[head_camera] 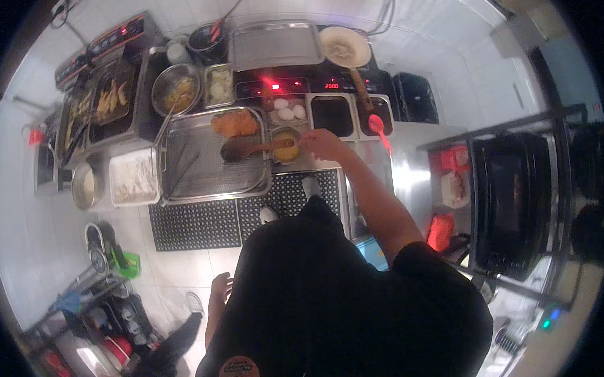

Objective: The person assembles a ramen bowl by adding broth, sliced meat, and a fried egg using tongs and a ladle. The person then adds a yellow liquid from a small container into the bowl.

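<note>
My right hand (323,144) is just beside a small container of yellow liquid (284,155), which looks like beaten egg. A wooden ladle (235,150) lies with its bowl over the wire rack tray (210,177) and its handle across that container. The handle's end is close to my right fingertips; whether they touch it or the container is unclear. On the tray's far right part rests an orange breaded piece (235,122). Down by my left side hangs my left hand (222,289), empty, with its fingers loosely apart.
White eggs (286,113) sit behind the yellow liquid. Two dark-filled pans (332,117) and a red spoon (377,126) are to the right. Left are a white flour-like tray (133,178), a steel bowl (176,90) and a fryer (111,103). Another person's leg (172,346) is behind me.
</note>
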The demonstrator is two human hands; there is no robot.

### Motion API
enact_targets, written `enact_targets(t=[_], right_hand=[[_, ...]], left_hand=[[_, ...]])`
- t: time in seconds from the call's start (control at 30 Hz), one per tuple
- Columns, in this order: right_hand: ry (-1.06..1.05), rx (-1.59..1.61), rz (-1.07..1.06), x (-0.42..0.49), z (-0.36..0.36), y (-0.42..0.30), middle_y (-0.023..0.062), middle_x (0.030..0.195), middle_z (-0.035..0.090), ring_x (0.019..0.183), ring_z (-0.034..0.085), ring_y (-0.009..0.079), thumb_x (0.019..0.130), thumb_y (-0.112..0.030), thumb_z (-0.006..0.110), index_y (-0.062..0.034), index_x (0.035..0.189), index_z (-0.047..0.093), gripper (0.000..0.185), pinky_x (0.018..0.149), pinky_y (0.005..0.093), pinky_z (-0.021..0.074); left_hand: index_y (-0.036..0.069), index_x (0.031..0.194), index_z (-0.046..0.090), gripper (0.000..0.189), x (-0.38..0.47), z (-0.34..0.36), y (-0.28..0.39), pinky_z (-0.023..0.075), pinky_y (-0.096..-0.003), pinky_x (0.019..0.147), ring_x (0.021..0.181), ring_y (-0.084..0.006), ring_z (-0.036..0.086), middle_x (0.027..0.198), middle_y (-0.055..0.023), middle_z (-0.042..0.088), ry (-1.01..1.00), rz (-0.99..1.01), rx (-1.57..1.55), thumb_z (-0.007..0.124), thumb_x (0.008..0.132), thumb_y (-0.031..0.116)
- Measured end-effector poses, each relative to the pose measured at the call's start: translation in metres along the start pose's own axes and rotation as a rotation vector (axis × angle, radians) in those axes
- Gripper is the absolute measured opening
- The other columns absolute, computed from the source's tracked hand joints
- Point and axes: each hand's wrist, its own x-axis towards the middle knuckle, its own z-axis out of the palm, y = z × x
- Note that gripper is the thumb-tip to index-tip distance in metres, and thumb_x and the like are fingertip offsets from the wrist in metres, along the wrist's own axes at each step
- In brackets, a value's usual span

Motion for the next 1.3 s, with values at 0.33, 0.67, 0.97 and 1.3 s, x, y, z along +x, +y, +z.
enact_targets(t=[0.33,0.67,0.97,1.3], right_hand=[[0.962,-0.213,0.586,-0.11,-0.088,0.134,0.0222,0.113,0.066,0.107,0.063,0.0375,0.082,-0.03,0.069,-0.0071,0.115,0.066,0.041,0.091,0.0447,0.05],[0.812,-0.442,0.455,-0.086,-0.125,0.226,0.0226,0.095,0.069,0.09,0.066,0.0416,0.089,-0.031,0.061,-0.0082,0.106,0.066,0.029,0.079,0.0492,0.0516],[0.798,-0.337,0.337,-0.092,-0.138,0.172,0.0203,0.093,0.067,0.093,0.063,0.041,0.096,-0.024,0.051,-0.007,0.104,0.06,0.021,0.079,0.0481,0.0488],[0.707,0.582,0.384,-0.093,-0.131,0.221,0.0,0.071,0.055,0.066,0.052,0.0127,0.096,-0.02,0.052,-0.0092,0.101,0.062,0.016,0.06,0.033,0.0434]], left_hand=[[0.012,0.129,0.053,0.04,0.065,-0.047,0.068,0.0463,-0.0433,0.09,0.101,-0.0254,0.063,0.119,-0.0097,0.062,0.011,-0.021,-0.107,0.046,0.097,0.035],[0.015,0.128,0.053,0.042,0.079,-0.03,0.096,0.0458,-0.0424,0.088,0.097,-0.0245,0.063,0.118,-0.0085,0.062,-0.059,-0.019,-0.1,0.049,0.095,0.04],[0.012,0.128,0.054,0.043,0.031,0.001,0.087,0.0442,-0.0426,0.091,0.099,-0.0262,0.06,0.117,-0.0109,0.061,0.049,-0.252,-0.074,0.056,0.092,0.034],[0.012,0.126,0.055,0.038,0.056,-0.012,0.146,0.0489,-0.0373,0.08,0.092,-0.0206,0.064,0.113,-0.0067,0.063,-0.006,-0.044,-0.024,0.055,0.094,0.034]])
